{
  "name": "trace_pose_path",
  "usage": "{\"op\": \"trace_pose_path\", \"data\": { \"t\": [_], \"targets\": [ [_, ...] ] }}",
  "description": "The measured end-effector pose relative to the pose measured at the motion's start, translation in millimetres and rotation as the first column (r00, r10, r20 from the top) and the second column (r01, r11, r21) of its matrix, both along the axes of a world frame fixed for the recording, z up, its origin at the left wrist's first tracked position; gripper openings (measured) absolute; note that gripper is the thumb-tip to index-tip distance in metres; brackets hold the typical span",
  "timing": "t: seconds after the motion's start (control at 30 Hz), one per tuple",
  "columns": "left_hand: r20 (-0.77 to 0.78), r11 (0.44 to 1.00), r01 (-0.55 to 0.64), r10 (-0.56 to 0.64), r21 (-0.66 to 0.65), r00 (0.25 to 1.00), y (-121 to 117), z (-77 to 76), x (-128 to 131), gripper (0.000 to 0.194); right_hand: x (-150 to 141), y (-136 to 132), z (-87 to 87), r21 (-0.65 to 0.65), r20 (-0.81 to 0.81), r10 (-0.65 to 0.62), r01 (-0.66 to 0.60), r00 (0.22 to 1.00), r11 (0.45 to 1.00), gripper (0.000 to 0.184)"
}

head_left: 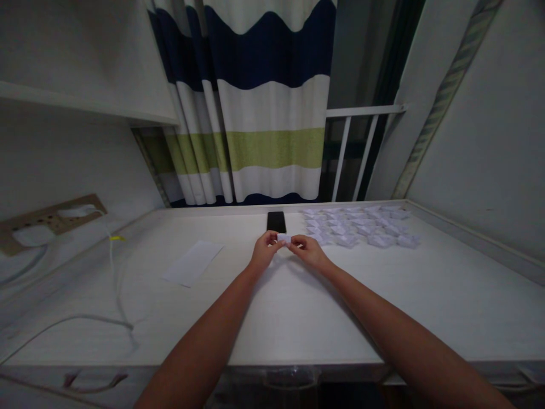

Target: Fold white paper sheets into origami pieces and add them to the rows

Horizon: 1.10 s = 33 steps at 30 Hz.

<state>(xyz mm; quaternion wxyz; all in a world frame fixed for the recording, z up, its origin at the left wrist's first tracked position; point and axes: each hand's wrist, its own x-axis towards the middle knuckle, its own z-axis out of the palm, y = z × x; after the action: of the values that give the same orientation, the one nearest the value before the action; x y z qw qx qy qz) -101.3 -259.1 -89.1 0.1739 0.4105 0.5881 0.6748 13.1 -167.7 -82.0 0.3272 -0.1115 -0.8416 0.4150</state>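
Pinching a small folded paper just below the frame's centre, with thumbs and fingertips of left hand and right hand drawn close on opposite ends, in a shape too small to judge surely. Lying beyond, on a white desk: black phone near centre, flat sheet centre-left, folded pieces in rows centre-right.

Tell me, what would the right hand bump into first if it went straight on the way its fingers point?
The small white paper piece at the right hand's fingertips; just beyond it, probably the left hand, though depth is unclear.
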Motion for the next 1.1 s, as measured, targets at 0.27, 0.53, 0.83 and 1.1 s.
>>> {"op": "trace_pose_path", "data": {
  "t": [0.27, 0.53, 0.83, 1.1],
  "targets": [
    [-0.011, 0.998, 0.059, -0.059, -0.027, 0.998, -1.8, -0.1, 1.8, 0.019, -7.0, 5.0, -12.7, -0.267, -0.069, 0.111, -0.126, 0.991, 0.956, 0.022],
    [-0.184, 0.995, 0.053, -0.068, -0.087, 0.981, -2.4, -4.3, 1.9, 0.016, 0.4, -0.3, -3.9, -0.012, -0.064, -0.013, 0.012, 0.998, 1.000, 0.019],
    [-0.229, 0.989, 0.071, -0.099, -0.128, 0.968, -2.0, -6.8, 2.6, 0.016, -0.2, 5.4, -3.9, 0.046, -0.037, -0.065, 0.066, 0.997, 0.997, 0.010],
    [-0.177, 0.982, 0.099, -0.128, -0.163, 0.976, -4.0, -3.3, 5.1, 0.020, 1.2, 4.4, -3.1, 0.038, -0.044, -0.052, 0.053, 0.998, 0.998, 0.012]
  ]
}}
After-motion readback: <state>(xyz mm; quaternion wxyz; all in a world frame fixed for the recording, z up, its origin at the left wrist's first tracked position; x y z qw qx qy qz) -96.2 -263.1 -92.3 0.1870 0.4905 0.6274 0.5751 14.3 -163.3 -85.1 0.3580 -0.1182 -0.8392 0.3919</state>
